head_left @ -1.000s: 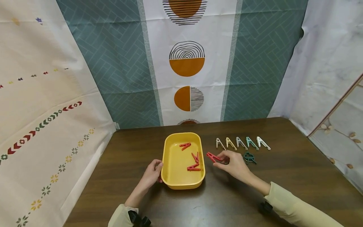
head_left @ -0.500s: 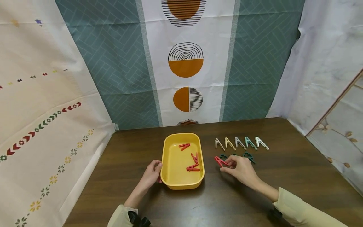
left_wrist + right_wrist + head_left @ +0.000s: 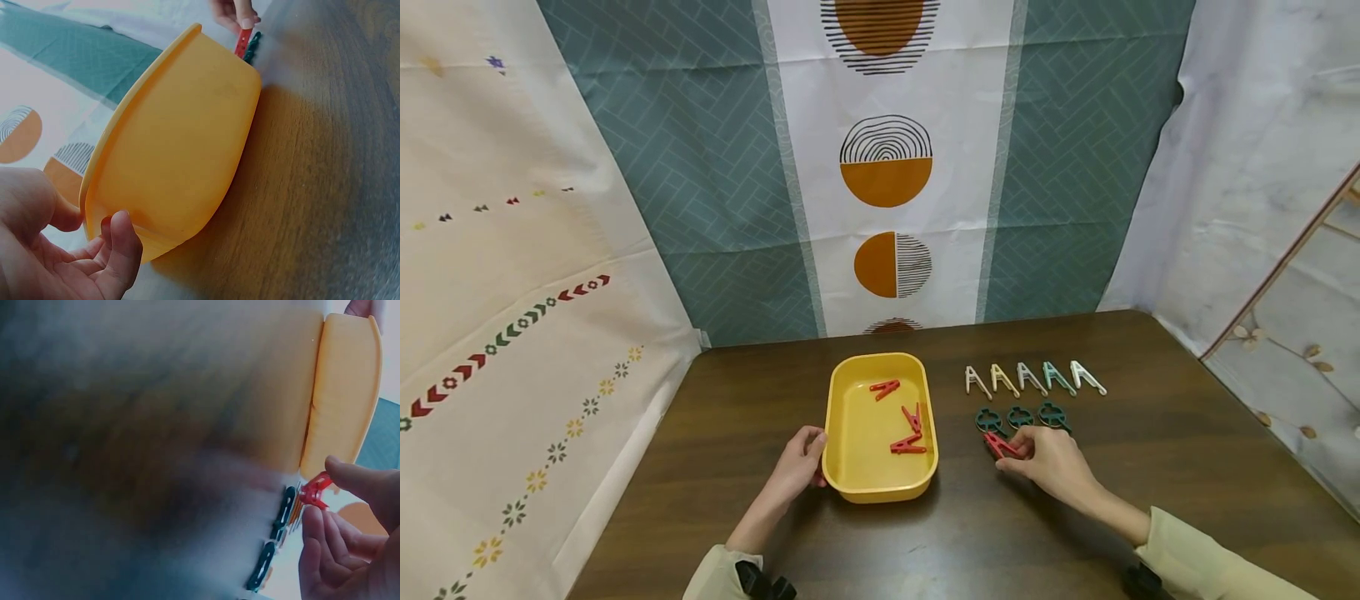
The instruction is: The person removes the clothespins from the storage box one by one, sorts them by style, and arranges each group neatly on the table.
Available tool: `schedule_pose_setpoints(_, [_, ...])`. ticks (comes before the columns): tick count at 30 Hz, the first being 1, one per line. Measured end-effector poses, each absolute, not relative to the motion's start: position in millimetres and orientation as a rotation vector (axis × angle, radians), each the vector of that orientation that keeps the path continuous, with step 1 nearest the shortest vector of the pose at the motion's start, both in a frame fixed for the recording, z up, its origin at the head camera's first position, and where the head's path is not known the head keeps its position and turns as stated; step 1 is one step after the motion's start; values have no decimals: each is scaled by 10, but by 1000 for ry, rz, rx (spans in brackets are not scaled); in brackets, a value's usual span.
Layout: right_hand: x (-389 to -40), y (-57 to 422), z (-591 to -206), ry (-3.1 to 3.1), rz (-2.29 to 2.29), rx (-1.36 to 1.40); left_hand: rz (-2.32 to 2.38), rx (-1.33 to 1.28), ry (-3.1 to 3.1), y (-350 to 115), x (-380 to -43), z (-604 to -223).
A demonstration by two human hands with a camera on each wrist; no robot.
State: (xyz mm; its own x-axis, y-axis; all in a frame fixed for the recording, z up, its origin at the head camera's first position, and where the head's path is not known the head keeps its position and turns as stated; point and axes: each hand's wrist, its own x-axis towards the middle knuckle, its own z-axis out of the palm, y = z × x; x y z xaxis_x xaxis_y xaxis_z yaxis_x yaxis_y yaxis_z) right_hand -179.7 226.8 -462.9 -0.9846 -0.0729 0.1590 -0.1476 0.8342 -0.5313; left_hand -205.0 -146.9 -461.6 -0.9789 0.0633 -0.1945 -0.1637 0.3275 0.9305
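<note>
My right hand (image 3: 1052,458) pinches a red clothespin (image 3: 1000,446) between thumb and fingertips, low over the table in front of a row of dark green clips (image 3: 1020,417). In the right wrist view, the red clothespin (image 3: 315,490) shows between thumb and fingers, next to the green clips (image 3: 284,509). My left hand (image 3: 801,462) holds the near-left side of a yellow tub (image 3: 837,467). In the left wrist view, its thumb is at the rim and its fingers lie by the outer wall (image 3: 175,125). Several red clothespins (image 3: 908,444) lie inside the tub.
Behind the green clips, a row of pale clothespins (image 3: 1004,379) in white, yellow, grey and teal lies on the brown wooden table (image 3: 760,383). Patterned cloths (image 3: 730,208) hang behind the table and at both sides.
My right hand has carried the red clothespin away from the tub, rightward and toward me, down in front of the green clips, uncovering them. My left hand stays at the tub.
</note>
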Motion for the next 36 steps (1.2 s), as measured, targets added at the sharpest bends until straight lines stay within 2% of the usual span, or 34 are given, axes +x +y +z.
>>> schedule_pose_setpoints(36, [-1778, 2142, -4615, -3064, 669, 260, 1715, -94, 2397, -1475, -2041, -4625])
